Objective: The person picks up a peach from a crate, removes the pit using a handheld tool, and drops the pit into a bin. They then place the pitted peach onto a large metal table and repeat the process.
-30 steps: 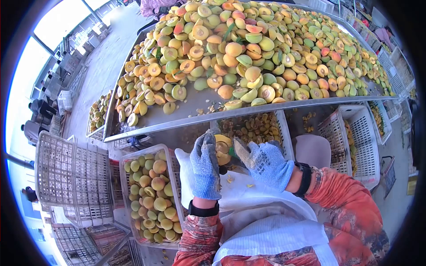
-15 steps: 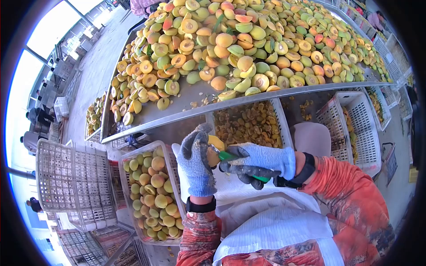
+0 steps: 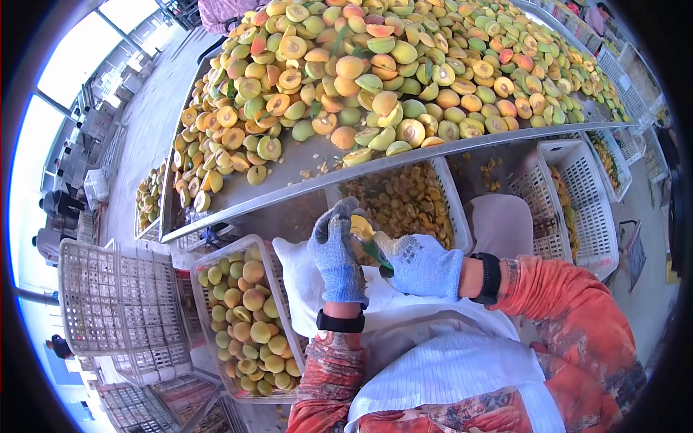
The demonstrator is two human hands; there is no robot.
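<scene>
My left hand (image 3: 338, 252), in a blue and grey glove, grips a yellow fruit (image 3: 361, 227). Close on its right, my right hand (image 3: 419, 261) is closed on a green-handled tool (image 3: 377, 254), whose tip is hidden at the fruit. Both hands are over my white apron (image 3: 447, 361), just below the front edge of a metal table (image 3: 303, 186). Halved yellow, orange and green fruits (image 3: 339, 79) are heaped on that table. Whole fruits fill a white crate (image 3: 273, 317) to the left of my left hand.
Under the table edge, a white crate (image 3: 451, 206) holds small fruit pieces. A rounded pale seat (image 3: 502, 225) is right of it. More white crates (image 3: 592, 209) stand at the right, and stacked crates (image 3: 119, 296) at the left. A person in pink (image 3: 224, 13) is behind the table.
The view has shifted, so the table sits higher. The green tool was turned sideways across my right palm half a second ago; now it slants down from the fruit, with my right fingers near the fruit.
</scene>
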